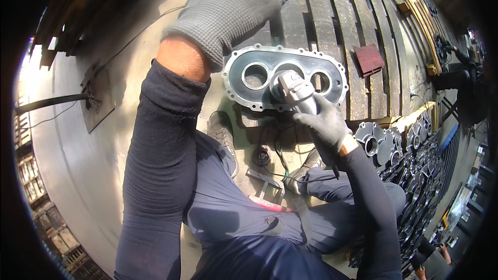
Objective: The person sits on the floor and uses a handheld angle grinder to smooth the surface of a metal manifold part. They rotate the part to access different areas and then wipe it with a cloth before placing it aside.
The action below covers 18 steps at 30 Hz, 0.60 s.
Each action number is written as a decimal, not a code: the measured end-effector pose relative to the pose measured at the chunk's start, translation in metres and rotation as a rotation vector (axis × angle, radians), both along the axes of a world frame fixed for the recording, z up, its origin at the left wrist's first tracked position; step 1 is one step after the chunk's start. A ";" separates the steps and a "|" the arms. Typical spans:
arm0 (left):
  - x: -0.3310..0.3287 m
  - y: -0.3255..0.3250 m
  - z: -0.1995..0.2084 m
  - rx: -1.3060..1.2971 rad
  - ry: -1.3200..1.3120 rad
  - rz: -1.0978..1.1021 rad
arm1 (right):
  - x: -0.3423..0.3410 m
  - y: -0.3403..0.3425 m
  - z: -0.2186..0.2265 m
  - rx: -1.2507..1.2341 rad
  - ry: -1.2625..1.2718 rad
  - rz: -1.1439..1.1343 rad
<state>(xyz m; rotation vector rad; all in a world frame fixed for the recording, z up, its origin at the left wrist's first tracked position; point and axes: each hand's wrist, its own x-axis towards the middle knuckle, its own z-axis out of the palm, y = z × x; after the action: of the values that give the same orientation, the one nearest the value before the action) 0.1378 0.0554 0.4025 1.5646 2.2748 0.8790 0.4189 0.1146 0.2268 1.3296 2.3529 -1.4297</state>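
An oval metal cover plate (242, 62) with three round openings and bolt holes along its rim lies on a slatted wooden pallet (324, 26). My right hand (329, 123), in a grey glove, is closed around the body of an angle grinder (296, 87). The grinder's head is over the plate's middle opening; its disc is hard to make out. My left hand (228, 10), also gloved, is raised close to the camera beyond the plate's left end. Its thumb points right, while its other fingers are largely hidden or cut off by the top edge.
A dark red block (369, 60) rests on the pallet, right of the plate. Many metal castings (420, 176) are piled at the right. A power cord (311, 180) runs near my shoes, beside a metal stand (264, 184). People's limbs show at the far right.
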 end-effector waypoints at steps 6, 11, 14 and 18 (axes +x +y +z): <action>-0.025 -0.010 -0.006 0.051 -0.008 -0.022 | -0.029 -0.004 -0.021 0.008 0.004 0.016; -0.044 -0.027 0.012 -0.034 -0.109 -0.009 | -0.048 -0.005 -0.025 -0.134 0.060 -0.035; -0.038 -0.033 0.010 -0.030 -0.067 0.011 | -0.056 -0.004 -0.022 -0.131 0.003 -0.074; -0.051 -0.031 -0.005 0.069 -0.070 -0.025 | -0.067 -0.003 -0.027 -0.058 -0.022 -0.018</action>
<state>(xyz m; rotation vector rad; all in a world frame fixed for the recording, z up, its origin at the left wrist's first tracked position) 0.0870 0.0244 0.3971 1.5620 2.1938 0.9999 0.3517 0.1121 0.1997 1.3482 2.2737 -1.4688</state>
